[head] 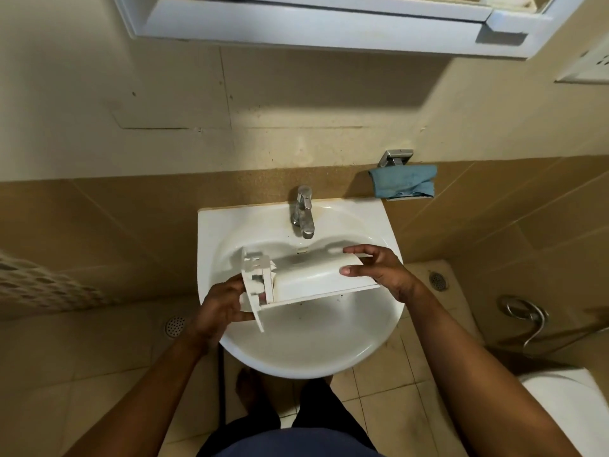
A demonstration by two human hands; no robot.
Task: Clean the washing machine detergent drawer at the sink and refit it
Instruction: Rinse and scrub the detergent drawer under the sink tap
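1. I hold the detergent drawer [316, 275] over the sink [211, 225] basin. Its long axis runs left to right between my hands.
2. My left hand [224, 308] has its fingers curled round the clip-moulded end. My right hand [379, 268] pinches the far end between a spread thumb and fingers.
3. The tap [303, 212] spout stands just behind the drawer's middle, and I see no water running. My judgement is that my right hand is the nearer one to its lever.
4. A blue cloth [403, 181] hangs on the wall to the right.
5. I can read no brand, label or writing.

text: none readable | detergent drawer [316, 275]: no legible marking | tap [304, 212]: no brand seen
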